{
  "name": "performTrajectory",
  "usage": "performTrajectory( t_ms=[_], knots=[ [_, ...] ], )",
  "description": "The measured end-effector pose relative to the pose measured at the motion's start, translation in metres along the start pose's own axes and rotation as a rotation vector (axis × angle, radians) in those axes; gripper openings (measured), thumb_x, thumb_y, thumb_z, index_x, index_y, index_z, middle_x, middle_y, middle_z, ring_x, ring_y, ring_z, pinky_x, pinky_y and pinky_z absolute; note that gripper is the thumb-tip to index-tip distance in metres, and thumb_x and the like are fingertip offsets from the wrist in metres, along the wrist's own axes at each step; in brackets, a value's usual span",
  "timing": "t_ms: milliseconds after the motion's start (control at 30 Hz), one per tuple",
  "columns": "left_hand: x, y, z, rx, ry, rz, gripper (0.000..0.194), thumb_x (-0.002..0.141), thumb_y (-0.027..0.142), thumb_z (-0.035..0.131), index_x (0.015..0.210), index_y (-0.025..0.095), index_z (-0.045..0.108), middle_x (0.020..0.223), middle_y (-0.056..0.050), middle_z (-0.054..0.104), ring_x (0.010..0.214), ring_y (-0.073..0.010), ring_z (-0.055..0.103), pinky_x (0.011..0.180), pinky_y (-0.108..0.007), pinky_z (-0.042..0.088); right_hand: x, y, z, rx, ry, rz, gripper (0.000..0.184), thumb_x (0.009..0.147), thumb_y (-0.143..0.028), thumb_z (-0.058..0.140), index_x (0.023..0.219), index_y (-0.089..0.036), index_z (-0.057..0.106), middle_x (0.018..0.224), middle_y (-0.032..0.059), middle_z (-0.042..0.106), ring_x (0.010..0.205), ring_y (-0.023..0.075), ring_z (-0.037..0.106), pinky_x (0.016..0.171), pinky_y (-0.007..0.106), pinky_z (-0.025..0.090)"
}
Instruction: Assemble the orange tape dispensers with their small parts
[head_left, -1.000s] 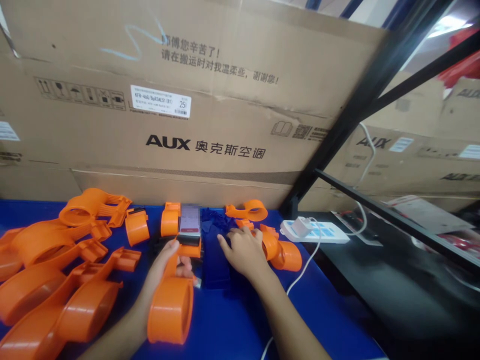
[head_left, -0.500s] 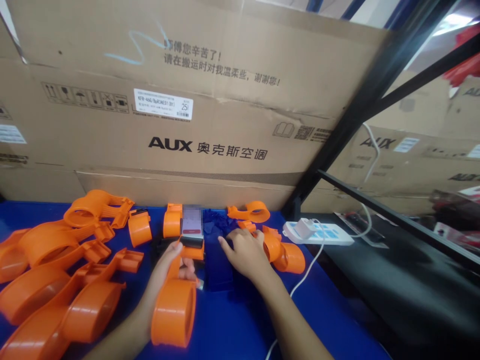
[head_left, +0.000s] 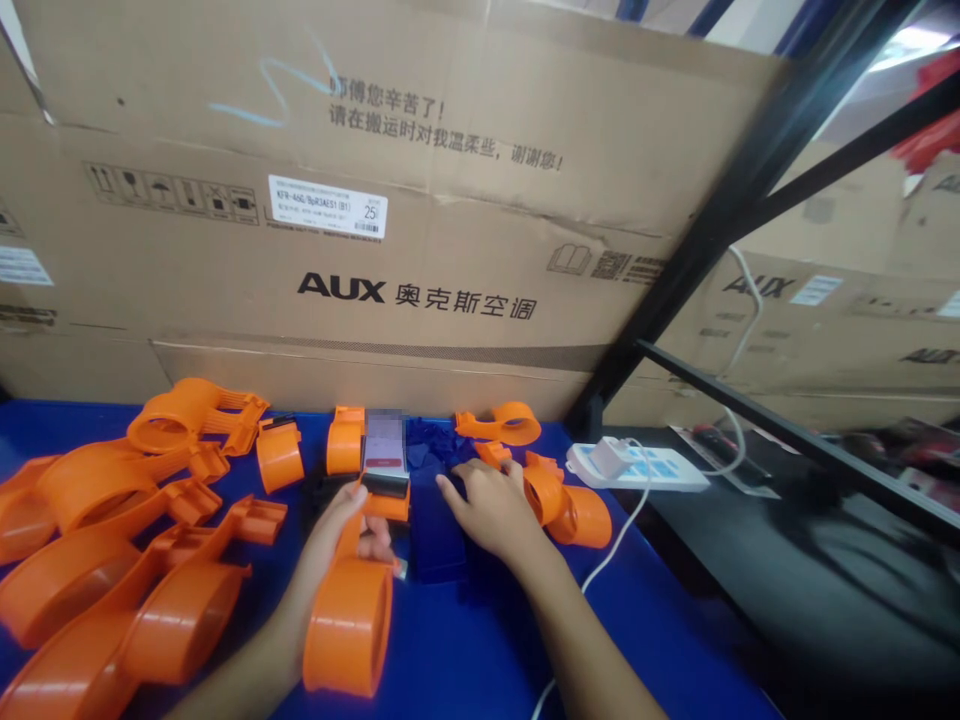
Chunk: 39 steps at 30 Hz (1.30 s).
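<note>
My left hand is closed around the narrow handle of an orange plastic tape dispenser, whose wide ring hangs toward me. A dark strip lies across its far end, in front of a phone with a lit screen. My right hand reaches over a pile of small dark blue pieces. Its thumb sticks out to the left, apart from the bent fingers, and its fingertips are partly hidden. Beside it lie more orange dispensers. Another orange dispenser stands left of the phone.
Several orange dispensers crowd the left of the blue surface. A large cardboard box stands behind. To the right are a white power strip with a trailing cable, a black shelf post and a dark table.
</note>
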<state>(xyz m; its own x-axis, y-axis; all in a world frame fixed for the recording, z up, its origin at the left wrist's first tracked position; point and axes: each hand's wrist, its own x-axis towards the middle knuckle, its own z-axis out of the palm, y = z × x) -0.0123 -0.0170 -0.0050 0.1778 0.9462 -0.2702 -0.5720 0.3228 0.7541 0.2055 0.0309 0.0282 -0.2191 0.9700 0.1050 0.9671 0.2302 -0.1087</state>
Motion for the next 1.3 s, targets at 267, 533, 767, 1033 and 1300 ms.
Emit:
performTrajectory(
  t_ms=[267,533,767,1033,1300],
  knots=[
    [0.004,0.0,-0.006,-0.029,-0.033,-0.009,0.037,0.083,0.043,0.077,0.103,0.023,0.053,0.065,0.003,0.066,0.053,-0.0194,0.069,0.052,-0.029,0.057,0.0,0.003,0.001,0.041,0.014,0.006,0.044,0.105,-0.05,0.039,0.114,-0.02,0.07,0.119,0.0142,0.072,0.113,0.0304,0.063,0.102,0.047,0.033],
    [0.007,-0.002,-0.007,-0.108,-0.105,-0.062,0.034,0.084,0.04,0.075,0.101,0.022,0.051,0.063,0.002,0.066,0.05,-0.0193,0.068,0.05,-0.029,0.056,0.01,0.006,-0.003,-0.035,0.088,0.004,0.062,0.1,-0.068,0.036,0.125,-0.022,0.07,0.13,0.0159,0.067,0.121,0.0338,0.058,0.102,0.046,0.034],
    [0.0,0.003,0.0,-0.109,-0.091,-0.045,0.032,0.084,0.039,0.075,0.097,0.02,0.052,0.063,0.002,0.066,0.049,-0.0176,0.067,0.051,-0.027,0.054,0.011,0.004,-0.004,-0.074,0.04,-0.013,0.075,0.096,-0.078,0.031,0.103,-0.02,0.077,0.11,0.0165,0.075,0.105,0.0342,0.064,0.096,0.047,0.037],
    [-0.003,0.005,0.002,-0.093,-0.077,-0.049,0.034,0.085,0.038,0.075,0.099,0.021,0.05,0.063,0.003,0.066,0.05,-0.0179,0.067,0.051,-0.028,0.055,0.013,0.005,-0.001,-0.113,0.005,0.004,0.074,0.096,-0.077,0.034,0.093,-0.018,0.078,0.098,0.0182,0.076,0.105,0.0366,0.064,0.096,0.049,0.036],
    [-0.004,0.006,0.002,-0.083,-0.107,-0.044,0.034,0.086,0.04,0.074,0.101,0.022,0.049,0.065,0.002,0.067,0.054,-0.0204,0.07,0.052,-0.028,0.055,0.012,0.006,-0.002,-0.069,0.062,-0.008,0.069,0.099,-0.072,0.035,0.094,-0.019,0.078,0.104,0.0167,0.076,0.104,0.0346,0.065,0.095,0.046,0.038]
  ],
)
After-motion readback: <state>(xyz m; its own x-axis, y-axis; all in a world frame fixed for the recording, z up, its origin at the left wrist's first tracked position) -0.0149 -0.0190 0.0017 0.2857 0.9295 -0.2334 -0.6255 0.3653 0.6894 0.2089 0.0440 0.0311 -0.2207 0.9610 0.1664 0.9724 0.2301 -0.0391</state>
